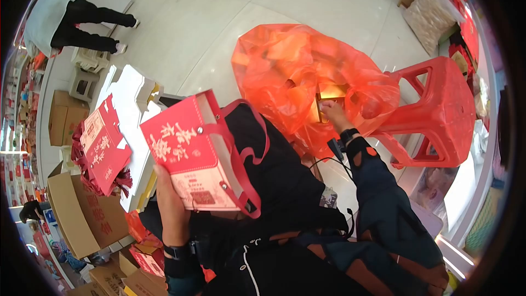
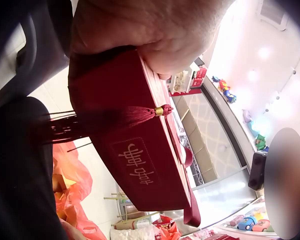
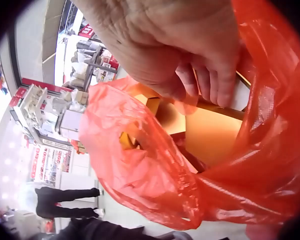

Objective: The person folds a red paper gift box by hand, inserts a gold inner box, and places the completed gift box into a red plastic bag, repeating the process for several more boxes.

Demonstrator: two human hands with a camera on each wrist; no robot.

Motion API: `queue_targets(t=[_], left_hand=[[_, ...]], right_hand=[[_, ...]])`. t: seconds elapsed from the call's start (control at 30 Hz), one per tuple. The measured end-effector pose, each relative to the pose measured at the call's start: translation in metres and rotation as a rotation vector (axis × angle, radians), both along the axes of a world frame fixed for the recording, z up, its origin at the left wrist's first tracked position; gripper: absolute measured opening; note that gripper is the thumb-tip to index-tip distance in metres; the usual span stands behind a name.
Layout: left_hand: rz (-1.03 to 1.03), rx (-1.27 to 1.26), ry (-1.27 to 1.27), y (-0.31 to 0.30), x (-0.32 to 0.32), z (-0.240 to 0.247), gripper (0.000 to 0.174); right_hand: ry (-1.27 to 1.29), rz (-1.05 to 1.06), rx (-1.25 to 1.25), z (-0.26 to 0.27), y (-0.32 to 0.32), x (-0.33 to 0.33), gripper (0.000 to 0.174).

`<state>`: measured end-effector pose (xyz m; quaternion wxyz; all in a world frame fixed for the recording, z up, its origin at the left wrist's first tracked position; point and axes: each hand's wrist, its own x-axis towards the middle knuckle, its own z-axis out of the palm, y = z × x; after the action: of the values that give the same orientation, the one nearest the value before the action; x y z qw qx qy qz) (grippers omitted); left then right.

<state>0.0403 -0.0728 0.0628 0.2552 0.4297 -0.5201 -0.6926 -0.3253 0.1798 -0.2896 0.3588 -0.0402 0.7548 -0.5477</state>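
My left hand (image 1: 172, 211) grips a red and cream gift box (image 1: 181, 137) by its lower left edge. The box has a red ribbon handle (image 1: 257, 156) and pale Chinese characters on its front. In the left wrist view, a dark red tassel (image 2: 135, 115) hangs across its side, below my hand (image 2: 155, 30). My right hand (image 1: 335, 115) is inside the mouth of a translucent red plastic bag (image 1: 279, 60) on the floor. There, in the right wrist view, the curled fingers of my hand (image 3: 175, 50) pinch the upper edge of a gold box (image 3: 212, 135).
A red plastic stool (image 1: 438, 109) stands right of the bag. At left are white flat boards (image 1: 129, 93), more red packaging (image 1: 107, 153) and an open cardboard carton (image 1: 82, 219). A person (image 1: 66, 19) bends over at the far left. Shelves of goods line both sides.
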Motion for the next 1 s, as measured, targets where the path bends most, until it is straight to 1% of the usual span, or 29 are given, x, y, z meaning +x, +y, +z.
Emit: queue_targets(t=[0.03,0.07,0.1,0.17,0.2,0.3,0.33,0.4,0.5,0.57,0.63,0.7,0.73,0.8,0.83,0.9,0.97,1.0], left_hand=[[0.020,0.003,-0.010,0.004,0.002,0.004,0.053],[0.028,0.011,0.002,0.004,0.007,0.002,0.053],[0.026,0.009,0.004,0.006,0.009,0.002,0.053],[0.041,-0.012,-0.051,0.011,0.014,0.006,0.053],[0.021,-0.028,-0.071,0.011,0.018,0.005,0.053],[0.079,0.021,-0.028,0.016,0.020,0.005,0.054],[0.067,0.016,-0.037,0.015,0.023,0.003,0.054],[0.060,0.008,-0.056,0.015,0.025,0.002,0.054],[0.047,-0.005,-0.052,0.018,0.022,0.003,0.054],[0.041,-0.012,-0.024,0.018,0.019,0.003,0.054],[0.024,0.015,-0.049,0.017,0.019,0.004,0.055],[0.041,0.018,-0.047,0.019,0.016,0.004,0.055],[0.059,0.024,-0.046,0.019,0.016,0.004,0.055],[0.042,0.017,-0.069,0.020,0.019,0.002,0.056],[0.026,0.007,-0.081,0.018,0.020,0.001,0.056],[0.026,-0.004,-0.059,0.017,0.014,0.001,0.056],[0.036,-0.012,-0.048,0.019,0.015,0.002,0.056],[0.022,0.007,-0.027,0.018,0.015,0.002,0.056]], right_hand=[[0.059,0.152,0.104,-0.027,-0.001,-0.006,0.020],[0.067,0.217,0.218,-0.048,-0.004,-0.009,0.039],[0.068,0.215,0.217,-0.047,-0.007,-0.007,0.039],[0.043,0.103,0.389,-0.044,-0.016,0.007,0.054],[0.044,0.103,0.386,-0.052,-0.016,0.006,0.054],[-0.107,0.134,0.386,-0.068,-0.015,0.002,0.076],[-0.107,0.136,0.385,-0.069,-0.015,0.003,0.076],[-0.121,0.071,0.347,-0.066,-0.016,0.005,0.093],[-0.118,0.088,0.312,-0.057,-0.015,0.004,0.097],[-0.097,0.080,0.326,-0.060,-0.020,0.004,0.097],[-0.084,0.066,0.345,-0.060,-0.021,0.004,0.097],[-0.074,0.056,0.332,-0.061,-0.025,0.005,0.091],[-0.075,0.058,0.328,-0.061,-0.028,0.003,0.091],[-0.051,0.364,0.344,-0.059,-0.029,-0.004,0.079],[-0.040,0.363,0.337,-0.073,-0.027,-0.003,0.079],[0.124,0.276,0.351,-0.096,-0.033,0.006,0.068],[0.065,0.157,0.440,-0.098,-0.034,0.006,0.060],[0.104,0.158,0.349,-0.091,-0.032,0.006,0.051]])
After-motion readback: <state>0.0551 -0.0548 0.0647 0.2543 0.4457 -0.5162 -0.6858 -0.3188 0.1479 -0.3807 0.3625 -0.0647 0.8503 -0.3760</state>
